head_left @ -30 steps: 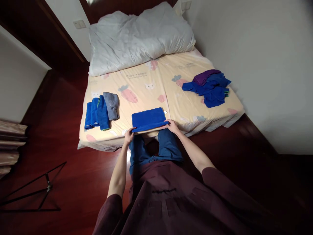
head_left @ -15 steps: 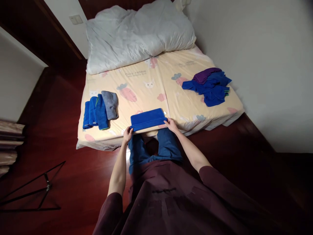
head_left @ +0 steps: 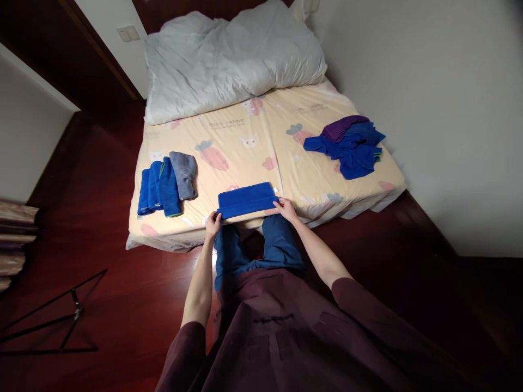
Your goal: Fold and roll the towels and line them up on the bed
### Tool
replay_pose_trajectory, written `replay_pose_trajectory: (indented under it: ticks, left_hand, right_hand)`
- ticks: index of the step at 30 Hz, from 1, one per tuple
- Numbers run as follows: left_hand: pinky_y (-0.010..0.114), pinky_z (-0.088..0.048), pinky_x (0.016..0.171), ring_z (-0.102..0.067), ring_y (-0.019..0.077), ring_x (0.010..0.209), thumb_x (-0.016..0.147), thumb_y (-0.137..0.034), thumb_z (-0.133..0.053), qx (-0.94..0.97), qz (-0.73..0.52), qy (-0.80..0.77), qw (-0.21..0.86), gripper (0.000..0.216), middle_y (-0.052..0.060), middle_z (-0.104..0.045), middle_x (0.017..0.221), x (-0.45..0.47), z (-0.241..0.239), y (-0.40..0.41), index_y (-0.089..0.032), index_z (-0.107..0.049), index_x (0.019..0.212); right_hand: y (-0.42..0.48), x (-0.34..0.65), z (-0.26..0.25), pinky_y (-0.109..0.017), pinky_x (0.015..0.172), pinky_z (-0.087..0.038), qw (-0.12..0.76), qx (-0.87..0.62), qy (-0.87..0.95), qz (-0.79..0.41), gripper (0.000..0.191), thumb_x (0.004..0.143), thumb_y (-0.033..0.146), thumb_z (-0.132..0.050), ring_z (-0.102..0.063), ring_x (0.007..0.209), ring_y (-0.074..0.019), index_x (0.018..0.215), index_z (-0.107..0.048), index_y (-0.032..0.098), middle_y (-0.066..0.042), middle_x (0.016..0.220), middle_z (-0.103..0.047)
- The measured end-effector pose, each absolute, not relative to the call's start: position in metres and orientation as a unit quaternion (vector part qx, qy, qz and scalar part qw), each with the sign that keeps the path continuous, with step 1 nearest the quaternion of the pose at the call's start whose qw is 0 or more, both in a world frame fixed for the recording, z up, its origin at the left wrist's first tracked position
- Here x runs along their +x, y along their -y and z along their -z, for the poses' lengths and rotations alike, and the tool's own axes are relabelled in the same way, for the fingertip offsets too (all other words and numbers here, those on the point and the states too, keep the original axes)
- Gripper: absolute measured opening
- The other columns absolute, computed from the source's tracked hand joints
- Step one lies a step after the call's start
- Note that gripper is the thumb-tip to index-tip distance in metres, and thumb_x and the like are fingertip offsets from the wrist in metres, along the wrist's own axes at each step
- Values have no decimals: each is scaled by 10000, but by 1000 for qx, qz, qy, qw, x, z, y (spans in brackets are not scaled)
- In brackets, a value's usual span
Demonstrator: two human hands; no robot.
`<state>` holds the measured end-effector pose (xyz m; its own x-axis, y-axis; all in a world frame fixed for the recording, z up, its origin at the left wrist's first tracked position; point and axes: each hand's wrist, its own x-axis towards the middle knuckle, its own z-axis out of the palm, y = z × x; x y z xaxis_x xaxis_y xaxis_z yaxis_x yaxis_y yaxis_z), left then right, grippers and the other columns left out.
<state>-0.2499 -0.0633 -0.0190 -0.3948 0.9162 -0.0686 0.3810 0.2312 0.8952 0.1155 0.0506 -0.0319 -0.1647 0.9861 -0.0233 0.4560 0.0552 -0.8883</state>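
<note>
A blue towel (head_left: 246, 198) lies folded at the near edge of the bed (head_left: 261, 152). My left hand (head_left: 213, 222) pinches its near left corner. My right hand (head_left: 285, 208) grips its near right corner. The near edge of the towel is lifted and turned over toward the far side. Both hands are closed on the cloth. My blue trouser legs show just below the towel.
Folded blue towels and a grey one (head_left: 167, 182) lie in a row on the bed's left side. A loose pile of blue and purple cloths (head_left: 347, 146) sits at the right. A white duvet (head_left: 232, 57) covers the head end. A black metal stand (head_left: 53, 321) stands on the dark wood floor.
The towel's near edge has been lifted and folded away from me, so the towel looks narrower. Both hands moved slightly toward the bed's middle with it.
</note>
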Motion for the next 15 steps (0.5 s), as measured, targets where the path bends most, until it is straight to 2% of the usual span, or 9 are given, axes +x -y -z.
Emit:
replay_pose_trajectory:
  ticks: [5,15]
  left_hand:
    - [398,-562,950,-712,244,974,908,-435,-596,422,-424,-736,318,345,122,-751,1010,-251,21,61,-149,-673,1084]
    - [360,-546,924,-707,234,951,902,-439,-597,402,-412,-754,316,328,111,-758,994,-247,15,59,-151,-684,1034]
  right_hand:
    - [-48,116,28,-281,614,-453,313,-571,642,-405,545,795,763,-547,-473,627,-170,665,-368,265,28,624,-428]
    - [-47,111,13,-302,622,-507,320,-584,622,-412,477,807,638,-669,-566,661,-197,633,-453,250,2,602,-526]
